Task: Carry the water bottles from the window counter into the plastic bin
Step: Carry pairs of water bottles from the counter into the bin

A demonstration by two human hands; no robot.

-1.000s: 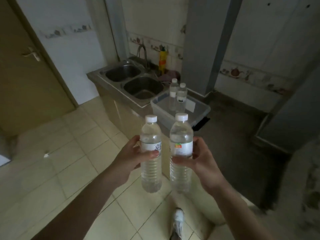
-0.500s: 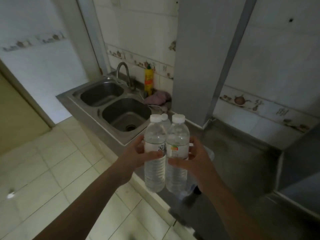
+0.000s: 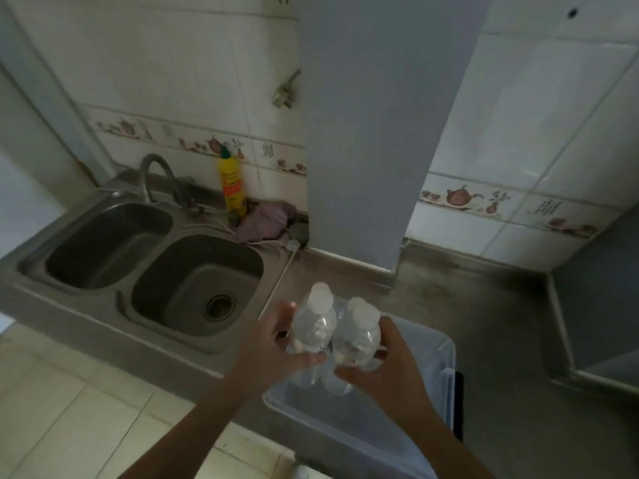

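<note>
Two clear plastic water bottles, white screw caps up: the left bottle (image 3: pixel 314 326) and the right bottle (image 3: pixel 359 337) stand side by side, touching, both ribbed and see-through, hovering just over the open mouth of the plastic bin (image 3: pixel 446 368). The left hand (image 3: pixel 276 350) wraps the left bottle, its fingers (image 3: pixel 309 358) closed across the front at the label. The right hand (image 3: pixel 390 368) grips the right bottle likewise, fingers curled tight around its middle. More capped bottles seem to stand in the bin behind them, too blurred to count. The bin is translucent, bluish, rectangular with rounded corners, sitting on the dull grey table (image 3: pixel 484 305). To the left, a steel double sink (image 3: pixel 193 271), smooth and rounded, a curved tap (image 3: pixel 155 171), a yellow squeeze bottle (image 3: pixel 232 184) and a crumpled pink cloth (image 3: pixel 266 219) by the tiled wall.
</note>
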